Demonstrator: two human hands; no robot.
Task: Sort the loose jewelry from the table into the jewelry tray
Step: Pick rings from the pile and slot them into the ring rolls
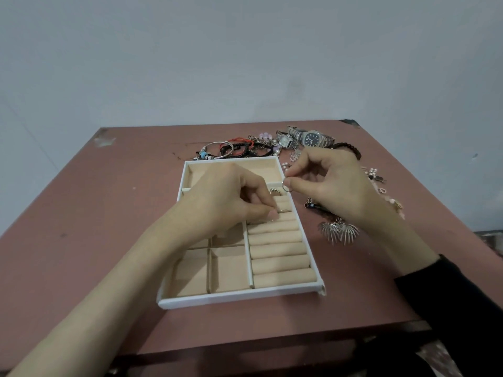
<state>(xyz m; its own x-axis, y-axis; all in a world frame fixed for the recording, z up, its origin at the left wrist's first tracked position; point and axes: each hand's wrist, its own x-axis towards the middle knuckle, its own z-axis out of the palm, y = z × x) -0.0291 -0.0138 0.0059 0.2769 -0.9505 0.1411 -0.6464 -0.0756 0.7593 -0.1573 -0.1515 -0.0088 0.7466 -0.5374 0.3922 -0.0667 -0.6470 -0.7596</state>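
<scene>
Here the left hand (231,200) pinches a ring (283,211) between thumb and forefinger, pressing it into a slot of the ring rolls (277,248) directly beneath its fingertips. For a good seat, push the band straight down between two rolls until it stands upright, then release. Just right of it, the right hand (329,186) pinches a second thin ring (286,188) at the tray's right rim, ready for the next free slot. Another ring (275,191) already stands at the far end of the rolls. The jewelry tray (239,297) rests on the worktop (81,213). Beyond both hands lie bracelets (234,149) and watches (313,138); fan-shaped earrings (339,231) lie below the right hand.
</scene>
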